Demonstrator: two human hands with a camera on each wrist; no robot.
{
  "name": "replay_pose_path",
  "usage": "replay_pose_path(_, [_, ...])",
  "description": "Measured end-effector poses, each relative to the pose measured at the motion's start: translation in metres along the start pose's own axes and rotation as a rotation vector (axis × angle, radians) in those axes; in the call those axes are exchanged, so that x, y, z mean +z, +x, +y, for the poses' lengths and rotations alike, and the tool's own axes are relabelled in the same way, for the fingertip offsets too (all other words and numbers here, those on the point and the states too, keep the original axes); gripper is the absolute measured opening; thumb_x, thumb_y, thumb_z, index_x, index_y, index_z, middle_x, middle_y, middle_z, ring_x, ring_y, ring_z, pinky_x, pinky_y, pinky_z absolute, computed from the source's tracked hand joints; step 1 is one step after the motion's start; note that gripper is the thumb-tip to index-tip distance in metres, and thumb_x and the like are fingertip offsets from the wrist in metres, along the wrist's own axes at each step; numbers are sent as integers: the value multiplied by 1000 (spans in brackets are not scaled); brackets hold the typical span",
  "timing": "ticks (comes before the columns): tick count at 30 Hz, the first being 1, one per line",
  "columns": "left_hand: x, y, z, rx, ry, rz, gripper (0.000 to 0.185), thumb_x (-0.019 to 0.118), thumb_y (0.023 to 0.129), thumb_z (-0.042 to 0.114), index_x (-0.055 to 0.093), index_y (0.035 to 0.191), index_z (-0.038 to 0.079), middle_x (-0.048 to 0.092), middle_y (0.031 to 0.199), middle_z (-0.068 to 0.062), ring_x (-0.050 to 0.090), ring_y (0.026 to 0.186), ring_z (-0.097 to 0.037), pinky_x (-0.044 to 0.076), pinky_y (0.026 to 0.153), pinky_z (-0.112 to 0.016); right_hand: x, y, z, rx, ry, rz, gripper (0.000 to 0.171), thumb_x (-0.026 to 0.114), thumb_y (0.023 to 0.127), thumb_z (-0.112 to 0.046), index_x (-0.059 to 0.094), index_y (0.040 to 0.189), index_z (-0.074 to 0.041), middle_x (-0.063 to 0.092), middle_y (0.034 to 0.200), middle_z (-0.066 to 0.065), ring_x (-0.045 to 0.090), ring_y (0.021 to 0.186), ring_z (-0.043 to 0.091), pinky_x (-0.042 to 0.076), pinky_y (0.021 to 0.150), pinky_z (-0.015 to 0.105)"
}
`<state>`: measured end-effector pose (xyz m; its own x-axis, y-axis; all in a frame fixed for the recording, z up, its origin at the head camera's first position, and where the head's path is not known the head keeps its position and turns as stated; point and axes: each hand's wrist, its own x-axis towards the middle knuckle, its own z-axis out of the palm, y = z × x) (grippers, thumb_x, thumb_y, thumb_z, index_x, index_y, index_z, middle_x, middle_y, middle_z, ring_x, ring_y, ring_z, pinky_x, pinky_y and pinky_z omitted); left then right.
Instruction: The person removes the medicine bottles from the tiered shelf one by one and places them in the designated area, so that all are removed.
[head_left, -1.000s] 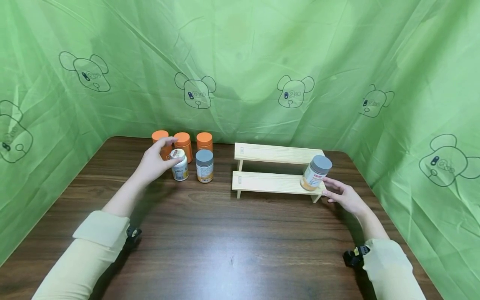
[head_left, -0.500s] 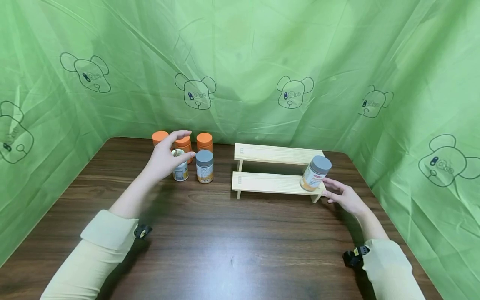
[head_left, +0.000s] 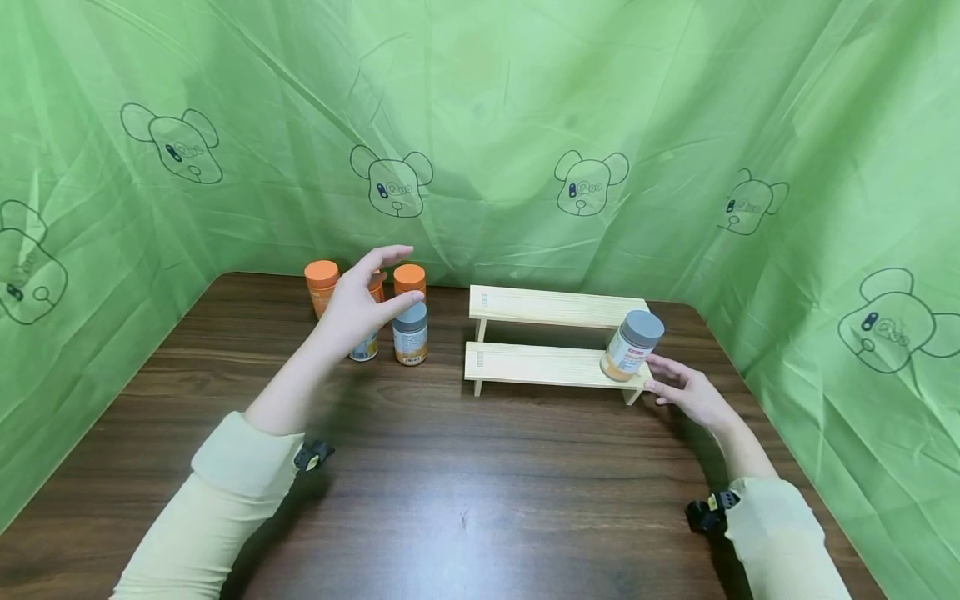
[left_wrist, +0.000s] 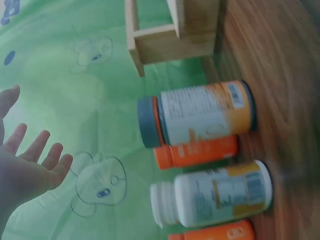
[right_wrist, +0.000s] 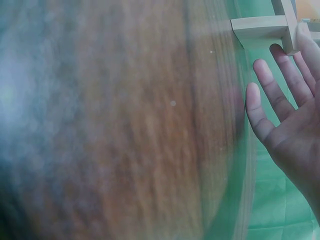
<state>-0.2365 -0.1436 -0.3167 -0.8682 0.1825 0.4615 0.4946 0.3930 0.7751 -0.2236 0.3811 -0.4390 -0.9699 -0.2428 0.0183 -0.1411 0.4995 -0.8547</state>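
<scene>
My left hand [head_left: 375,296] hovers with straight, spread fingers over a cluster of bottles at the back left; it holds nothing. Its thumb is just above a grey-lidded bottle [head_left: 410,333] [left_wrist: 200,117]. A white-lidded bottle [head_left: 365,347] [left_wrist: 215,192] stands partly hidden behind the hand. A pale wooden two-step shelf [head_left: 540,365] [left_wrist: 170,35] stands right of the bottles. On the right end of its lower step a second grey-lidded bottle [head_left: 630,346] leans to the right. My right hand [head_left: 671,383] [right_wrist: 287,110] lies open beside that bottle, fingertips at its base.
Three orange-lidded bottles [head_left: 322,283] [head_left: 409,278] [left_wrist: 200,150] stand behind the others, the middle one mostly covered by my hand. Green cloth with bear drawings [head_left: 480,125] walls in the dark wooden table [head_left: 465,483] at the back and on both sides.
My left hand has left the white-lidded bottle and moved right and up, towards the grey-lidded one, with its fingers spreading. The right hand and the leaning bottle have stayed put.
</scene>
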Motion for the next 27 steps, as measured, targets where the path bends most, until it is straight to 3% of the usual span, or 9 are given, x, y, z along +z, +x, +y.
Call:
replay_pose_path(6, [11,4,20,-9,-27,-24,60,75,82,26,49,136,23,49,140,3,42,130,-16,35,106,-39,-2,2,8,-3,-5,3,58,59,94,-17,35,142,4,39,140,31,58,95,-5,56,72,29])
replay_pose_path(11, [17,3,54,-31,-59,-39,61,73,84,20,47,138,17,46,142,-3,39,132,-19,31,109,-43,-3,2,9,1,-15,12,61,61,93,-23,36,142,3,40,139,31,58,94,-5,56,72,29])
replay_pose_path(16, [26,5,76,15,-101,-45,59,72,84,15,47,137,11,48,141,-6,40,131,-18,33,109,-40,-3,2,8,3,-17,7,61,60,93,-22,35,142,4,40,139,32,58,93,-6,56,72,29])
replay_pose_path(19, [35,9,79,55,-121,-53,59,72,84,14,47,137,9,48,141,-6,41,131,-18,34,107,-39,-3,3,8,-4,-19,2,60,60,93,-21,35,142,4,40,139,32,57,94,-6,56,71,29])
replay_pose_path(27, [71,24,62,86,-137,-103,66,75,81,28,44,139,29,45,141,11,40,129,-9,36,106,-33,-2,2,9,0,-31,10,61,61,93,-23,36,142,3,40,138,31,58,94,-5,56,72,29])
